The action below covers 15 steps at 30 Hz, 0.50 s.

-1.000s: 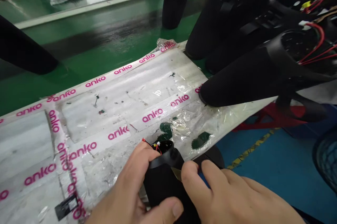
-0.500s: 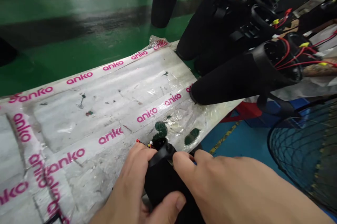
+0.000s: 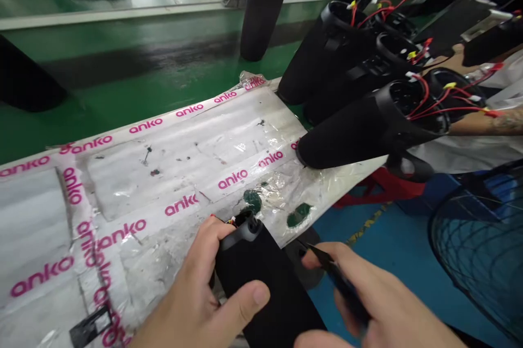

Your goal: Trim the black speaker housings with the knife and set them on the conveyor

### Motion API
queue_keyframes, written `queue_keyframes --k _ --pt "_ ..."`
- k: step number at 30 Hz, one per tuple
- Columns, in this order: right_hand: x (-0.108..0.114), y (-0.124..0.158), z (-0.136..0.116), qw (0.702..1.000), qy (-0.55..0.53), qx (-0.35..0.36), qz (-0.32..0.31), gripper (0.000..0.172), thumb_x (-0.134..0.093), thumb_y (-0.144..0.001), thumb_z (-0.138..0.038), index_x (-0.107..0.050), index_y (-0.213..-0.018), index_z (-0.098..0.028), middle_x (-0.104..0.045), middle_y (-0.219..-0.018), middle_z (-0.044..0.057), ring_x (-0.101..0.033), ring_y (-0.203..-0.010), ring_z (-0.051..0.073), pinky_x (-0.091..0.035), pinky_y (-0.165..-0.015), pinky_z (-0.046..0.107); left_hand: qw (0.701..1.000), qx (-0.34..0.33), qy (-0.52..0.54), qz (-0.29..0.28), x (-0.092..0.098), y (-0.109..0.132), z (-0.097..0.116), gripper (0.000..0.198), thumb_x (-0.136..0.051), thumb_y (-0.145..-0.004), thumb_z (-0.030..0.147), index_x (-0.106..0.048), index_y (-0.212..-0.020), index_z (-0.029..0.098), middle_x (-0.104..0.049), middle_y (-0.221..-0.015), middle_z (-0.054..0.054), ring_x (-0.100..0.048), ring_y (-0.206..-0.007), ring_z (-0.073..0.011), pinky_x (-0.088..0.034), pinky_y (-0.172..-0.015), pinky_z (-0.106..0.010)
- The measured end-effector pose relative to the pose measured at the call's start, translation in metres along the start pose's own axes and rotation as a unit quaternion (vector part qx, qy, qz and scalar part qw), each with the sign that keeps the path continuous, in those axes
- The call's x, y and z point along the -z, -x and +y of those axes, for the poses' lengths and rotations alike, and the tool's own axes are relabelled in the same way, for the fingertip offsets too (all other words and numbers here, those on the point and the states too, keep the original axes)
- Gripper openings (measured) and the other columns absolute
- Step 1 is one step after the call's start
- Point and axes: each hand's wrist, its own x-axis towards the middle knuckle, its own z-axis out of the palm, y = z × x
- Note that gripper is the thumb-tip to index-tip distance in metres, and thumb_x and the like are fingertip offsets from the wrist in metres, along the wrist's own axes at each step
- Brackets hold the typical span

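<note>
A black cloth-covered speaker housing lies tilted at the near edge of the board, its open ringed end pointing away from me. My left hand wraps round its left side just below the plastic rim, the thumb lying across the cloth. Small wire ends show at the opening. To the right, apart from the rim, my right hand grips a dark pointed hand tool. The tool's thin tip points up and left; its exact kind is unclear.
A taped white board covers part of the green bench. Several similar black housings with red wires stand at the right. A person's forearm shows behind them. A wire-mesh fan guard and a blue crate are lower right.
My right hand has moved away from the housing's rim to the right and down, bringing the dark tool into sight. My left hand keeps its hold. The view has shifted slightly.
</note>
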Motion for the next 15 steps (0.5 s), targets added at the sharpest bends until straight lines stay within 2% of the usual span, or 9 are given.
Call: queue_keyframes --k 1,3,5,6,8,10,13,15 --pt "-0.009 -0.003 -0.003 0.998 -0.036 -0.024 -0.035 0.051 -0.092 -0.065 -0.028 -0.073 -0.112 -0.034 -0.079 -0.097 0.003 -0.074 -0.072 0.025 -0.057 -0.057 0.030 1.000 -0.026 -0.006 0.010 -0.003 -0.002 0.001 0.041 -0.084 -0.092 0.054 -0.069 -0.125 0.036 -0.069 -0.111 -0.005 -0.071 -0.092 -0.0266 -0.064 -0.070 -0.033" --pt "-0.021 -0.005 -0.007 0.983 -0.130 -0.089 -0.097 0.055 -0.088 -0.068 -0.026 -0.070 -0.119 -0.033 -0.079 -0.107 0.004 -0.077 -0.087 0.028 -0.061 -0.068 0.032 0.995 -0.071 -0.016 0.063 -0.008 -0.006 0.002 0.054 -0.092 -0.083 0.061 -0.067 -0.124 0.037 -0.064 -0.110 -0.002 -0.068 -0.095 -0.0258 -0.064 -0.080 -0.037" --pt "-0.027 -0.004 -0.005 0.955 -0.227 -0.147 -0.124 0.056 -0.086 -0.073 -0.034 -0.068 -0.126 -0.031 -0.078 -0.114 0.005 -0.077 -0.095 0.030 -0.063 -0.076 0.035 0.993 -0.078 -0.010 0.088 -0.012 -0.008 0.006 0.069 -0.098 -0.072 0.064 -0.065 -0.127 0.039 -0.064 -0.120 -0.002 -0.068 -0.104 -0.0280 -0.064 -0.090 -0.041" --pt "-0.028 -0.002 -0.001 0.943 -0.267 -0.164 -0.117 0.061 -0.087 -0.074 -0.042 -0.067 -0.131 -0.029 -0.078 -0.118 0.007 -0.077 -0.100 0.032 -0.063 -0.080 0.038 0.995 -0.064 -0.001 0.072 -0.012 -0.009 0.009 0.072 -0.100 -0.071 0.060 -0.064 -0.131 0.040 -0.064 -0.127 -0.003 -0.068 -0.109 -0.0290 -0.064 -0.091 -0.042" --pt "-0.029 0.001 0.012 0.928 -0.320 -0.172 -0.079 0.080 -0.093 -0.070 -0.058 -0.065 -0.139 -0.026 -0.075 -0.131 0.013 -0.075 -0.114 0.037 -0.063 -0.090 0.042 1.000 -0.015 0.007 0.002 -0.011 -0.011 0.017 0.072 -0.099 -0.074 0.046 -0.062 -0.136 0.040 -0.064 -0.137 -0.004 -0.070 -0.112 -0.0297 -0.065 -0.090 -0.041" --pt "-0.030 0.005 0.026 0.920 -0.353 -0.166 -0.044 0.094 -0.096 -0.067 -0.067 -0.062 -0.144 -0.026 -0.072 -0.141 0.016 -0.070 -0.126 0.040 -0.061 -0.099 0.045 0.999 0.017 -0.002 -0.032 -0.010 -0.014 0.025 0.071 -0.098 -0.074 0.036 -0.064 -0.136 0.039 -0.064 -0.141 -0.006 -0.071 -0.116 -0.0313 -0.065 -0.094 -0.044" --pt "-0.033 0.009 0.043 0.913 -0.378 -0.151 -0.022 0.099 -0.096 -0.068 -0.069 -0.059 -0.149 -0.025 -0.069 -0.147 0.018 -0.066 -0.135 0.042 -0.056 -0.108 0.050 1.000 0.011 0.001 -0.012 -0.014 -0.019 0.031 0.070 -0.102 -0.067 0.037 -0.069 -0.128 0.036 -0.069 -0.136 -0.006 -0.070 -0.122 -0.0347 -0.062 -0.103 -0.051" --pt "-0.036 0.009 0.047 0.913 -0.383 -0.138 -0.019 0.094 -0.095 -0.070 -0.070 -0.061 -0.146 -0.025 -0.070 -0.144 0.018 -0.066 -0.134 0.042 -0.056 -0.108 0.052 1.000 -0.002 0.019 0.014 -0.018 -0.021 0.030 0.069 -0.104 -0.064 0.038 -0.071 -0.125 0.036 -0.072 -0.132 -0.006 -0.072 -0.121 -0.0355 -0.062 -0.104 -0.053"
